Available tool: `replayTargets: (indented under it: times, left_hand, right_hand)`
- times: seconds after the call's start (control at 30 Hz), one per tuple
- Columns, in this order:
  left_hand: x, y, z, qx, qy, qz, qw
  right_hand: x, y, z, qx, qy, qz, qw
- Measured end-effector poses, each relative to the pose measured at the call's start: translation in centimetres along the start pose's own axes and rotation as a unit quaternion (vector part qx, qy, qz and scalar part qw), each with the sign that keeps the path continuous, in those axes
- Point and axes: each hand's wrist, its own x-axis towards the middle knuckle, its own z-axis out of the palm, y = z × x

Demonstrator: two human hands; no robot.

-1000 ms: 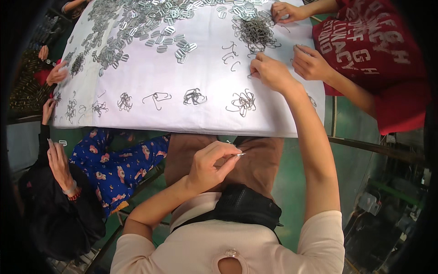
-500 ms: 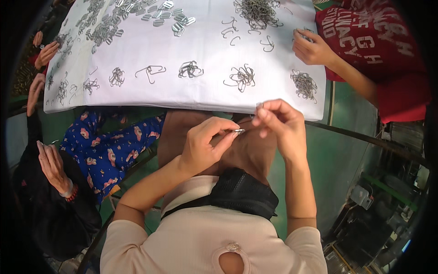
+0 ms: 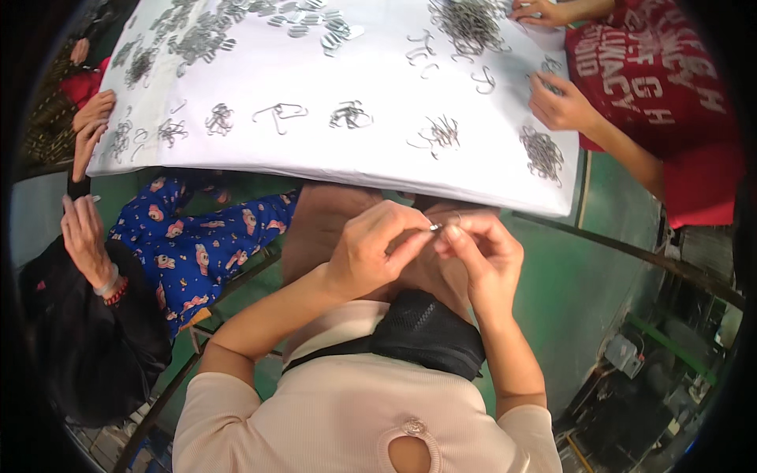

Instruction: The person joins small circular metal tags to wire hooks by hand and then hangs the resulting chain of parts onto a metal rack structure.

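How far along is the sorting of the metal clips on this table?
Done: small bunches lie in a row on the white table. In hand: both hands, left hand and right hand, pinch one small metal piece. Left: big loose heaps at the far edge.

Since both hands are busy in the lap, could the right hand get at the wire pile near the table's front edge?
Probably yes: the right hand sits just below the table edge, nothing lies between it and the wire pile, though its fingers pinch a small metal piece.

tiny metal piece (image 3: 434, 227) mostly hidden by fingertips (image 3: 420, 236)
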Motion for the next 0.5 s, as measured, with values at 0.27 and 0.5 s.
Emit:
replayTargets:
  times: [0.27,0.5]
  left_hand:
    - [10.1,-10.9,-8.0,0.249,0.120,-0.040,0.960]
    - [15.7,-15.4,-8.5,0.434,0.072,-0.101,0.892]
  right_hand:
    - [-0.8,0.1,-0.4,-0.070,-0.010,-0.074,0.995]
    - [-0.4,0.8,-0.7,-0.078,-0.016,-0.070,0.994]
